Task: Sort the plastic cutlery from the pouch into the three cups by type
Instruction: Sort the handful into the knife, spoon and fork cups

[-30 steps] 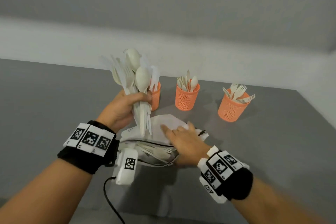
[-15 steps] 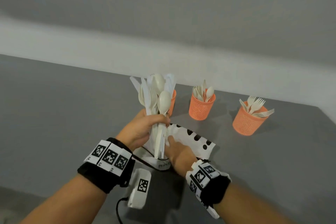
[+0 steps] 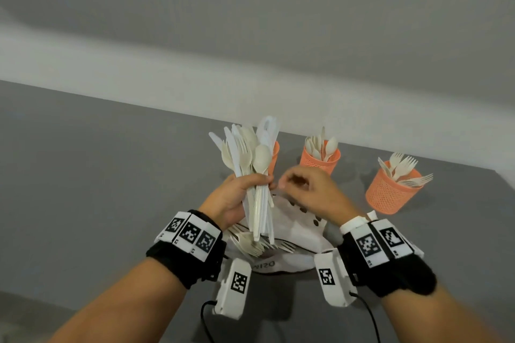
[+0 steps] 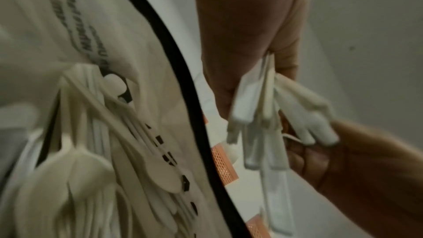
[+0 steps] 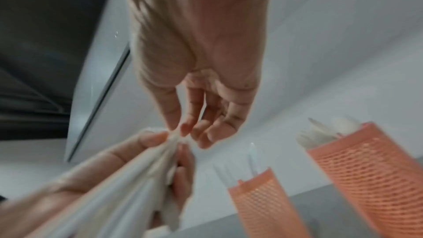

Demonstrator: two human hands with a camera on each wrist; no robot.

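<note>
Left hand grips upright mixed cutlery bundle above open white pouch; right hand fingertips pinch at bundle stem; three orange mesh cups behind

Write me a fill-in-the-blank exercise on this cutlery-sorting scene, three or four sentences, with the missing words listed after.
1. The mixed bundle of cutlery is gripped by the person's ____ hand.
2. The right cup holds only ____.
3. The middle cup holds ____.
4. The three cups are ____ in colour.

Missing words: left; forks; spoons; orange
</note>
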